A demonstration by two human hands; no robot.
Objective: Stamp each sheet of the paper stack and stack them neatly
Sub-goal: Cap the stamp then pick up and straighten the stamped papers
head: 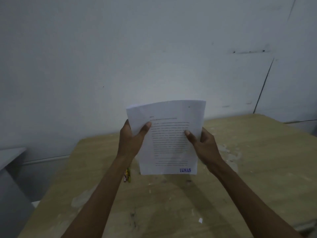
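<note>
1. The paper stack [169, 136] is thin white sheets, rectangular, held upright with the bottom edge on or just above the worktop [240, 169]; which of the two I cannot tell. The top edge bows in a soft curve, and a second sheet peeks out at the upper left corner.
2. The front sheet carries blurred lines of dark printed text, and a purple stamp mark [185, 170] reading "LUNAS" sits in its lower right corner.
3. The left hand [131, 140] holds the stack's left edge, thumb across the front face and the remaining fingers hidden behind the sheets; its grip is closed on the paper.
4. The right hand [202, 143] holds the right edge the same way, thumb pressed on the printed lines, grip closed on the paper. Both forearms are bare.
5. A few slim pencils or pens [127, 175], yellow, green and pink, lie on the worktop just left of the stack's lower corner, partly hidden by the left forearm.
6. The worktop is pale bare wood, plywood-like, matt, scuffed, with whitish smears and dark specks; a small white scrap [200, 220] lies near its front right.
7. Behind stands a plain white wall [120, 48], dimly lit, with small dark marks and a thin dark line running down its right side. A grey-white ledge [12, 155] shows at far left.
</note>
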